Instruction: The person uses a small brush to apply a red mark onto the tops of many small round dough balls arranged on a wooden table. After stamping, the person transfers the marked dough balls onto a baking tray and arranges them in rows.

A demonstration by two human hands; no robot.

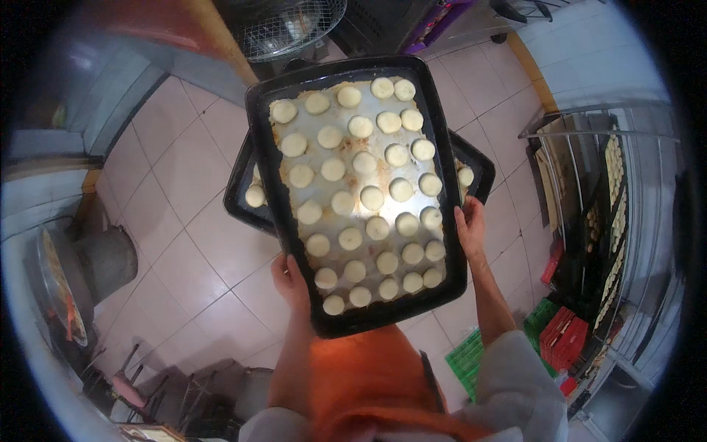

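Before my body is a dark-rimmed metal baking tray (328, 190), with rows of pale round dough pieces (360, 127) on its shiny base. My left hand (290, 280) grips its left edge near the lower corner. On the opposite side, my right hand (470, 225) grips the right edge, thumb on the rim. Crosswise beneath it sits a second dark tray (243, 205). Only its two ends show, with similar dough pieces (465, 177) on them; the middle is hidden. What supports the lower tray cannot be seen.
To the right stands a metal rack (574, 132) holding trays of dough pieces. Green crates (467, 353) and a red crate (563, 338) are on the tiled floor (204, 265). A round wire basket (276, 33) is at the top, a grey cylindrical vessel (113, 262) at left, a stool (130, 387) lower left.
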